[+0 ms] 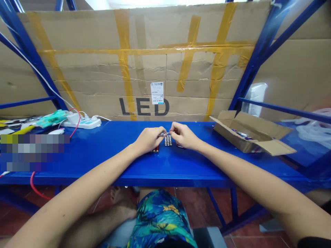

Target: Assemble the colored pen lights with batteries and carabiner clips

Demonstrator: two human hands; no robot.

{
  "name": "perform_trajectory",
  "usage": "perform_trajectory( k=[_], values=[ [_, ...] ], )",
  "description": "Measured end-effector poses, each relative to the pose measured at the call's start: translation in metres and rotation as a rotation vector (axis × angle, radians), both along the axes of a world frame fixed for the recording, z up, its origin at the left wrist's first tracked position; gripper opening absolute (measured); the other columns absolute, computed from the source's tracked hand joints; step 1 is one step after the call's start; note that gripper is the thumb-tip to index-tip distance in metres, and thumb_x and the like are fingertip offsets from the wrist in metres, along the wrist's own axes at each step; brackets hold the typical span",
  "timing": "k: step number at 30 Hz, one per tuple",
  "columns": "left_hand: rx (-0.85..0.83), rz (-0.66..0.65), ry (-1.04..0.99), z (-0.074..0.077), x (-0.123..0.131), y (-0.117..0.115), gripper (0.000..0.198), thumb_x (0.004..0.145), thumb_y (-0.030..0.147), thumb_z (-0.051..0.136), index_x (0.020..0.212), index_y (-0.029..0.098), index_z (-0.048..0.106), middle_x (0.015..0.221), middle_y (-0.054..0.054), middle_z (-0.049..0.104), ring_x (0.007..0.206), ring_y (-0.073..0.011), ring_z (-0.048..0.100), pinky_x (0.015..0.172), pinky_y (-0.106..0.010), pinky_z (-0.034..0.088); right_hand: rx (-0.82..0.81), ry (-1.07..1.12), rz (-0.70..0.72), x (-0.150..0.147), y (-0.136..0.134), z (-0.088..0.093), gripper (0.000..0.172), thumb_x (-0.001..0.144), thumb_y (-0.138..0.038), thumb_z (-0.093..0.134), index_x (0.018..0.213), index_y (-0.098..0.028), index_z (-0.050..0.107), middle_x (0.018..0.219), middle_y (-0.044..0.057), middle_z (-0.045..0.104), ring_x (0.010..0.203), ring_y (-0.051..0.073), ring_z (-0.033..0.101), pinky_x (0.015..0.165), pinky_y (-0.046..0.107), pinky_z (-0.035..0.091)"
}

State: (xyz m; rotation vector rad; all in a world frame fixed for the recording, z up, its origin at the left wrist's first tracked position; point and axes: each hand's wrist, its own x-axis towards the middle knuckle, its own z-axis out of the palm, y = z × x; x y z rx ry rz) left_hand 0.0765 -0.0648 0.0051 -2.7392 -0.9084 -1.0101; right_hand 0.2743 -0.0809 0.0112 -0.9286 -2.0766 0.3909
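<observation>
One silver piece, crosswise between hands

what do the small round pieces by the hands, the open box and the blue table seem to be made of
Round pieces: shiny, silvery, probably metal, going by their bright glints, though too small to be sure. Open box: matte brown, apparently cardboard, with folded flaps. Table: glossy blue, likely painted metal, given its smooth sheen.

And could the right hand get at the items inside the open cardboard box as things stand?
Likely yes: the cardboard box stands to the right of the right hand on the blue table, its flaps spread, and nothing visible blocks the items inside.
</observation>
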Motion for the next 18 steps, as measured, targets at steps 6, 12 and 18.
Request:
perform_trajectory(
  k=[6, 12, 18],
  values=[
    [-0.072, 0.074, 0.021, 0.003, 0.005, -0.011, 0.026, 0.088, 0.03, 0.051, 0.112, 0.019, 0.047, 0.077, -0.004, 0.063, 0.065, -0.0222, 0.062, 0.059, -0.03, 0.038, 0.179, -0.177, -0.021, 0.001, 0.0, -0.002, 0.008, 0.084, -0.018, 0.044, 0.076, -0.02, 0.043, 0.063, -0.001, 0.05, 0.06, 0.013, 0.043, 0.06, 0.026, 0.032],
    [0.008, 0.041, 0.087, 0.001, 0.004, -0.009, 0.012, 0.093, 0.026, 0.041, 0.099, 0.019, 0.049, 0.088, -0.01, 0.065, 0.077, -0.0243, 0.064, 0.065, -0.032, 0.042, 0.243, -0.299, -0.054, 0.0, -0.001, -0.004, 0.009, 0.089, -0.018, 0.043, 0.08, -0.02, 0.044, 0.072, 0.004, 0.057, 0.063, 0.015, 0.046, 0.062, 0.027, 0.034],
    [0.065, -0.005, 0.076, 0.001, 0.003, -0.003, 0.011, 0.092, 0.023, 0.046, 0.094, 0.018, 0.055, 0.087, -0.008, 0.068, 0.082, -0.0229, 0.065, 0.07, -0.031, 0.043, 0.249, -0.354, -0.084, 0.0, -0.001, -0.006, 0.009, 0.09, -0.018, 0.042, 0.082, -0.019, 0.045, 0.077, 0.007, 0.06, 0.066, 0.016, 0.049, 0.063, 0.027, 0.035]
  ],
)
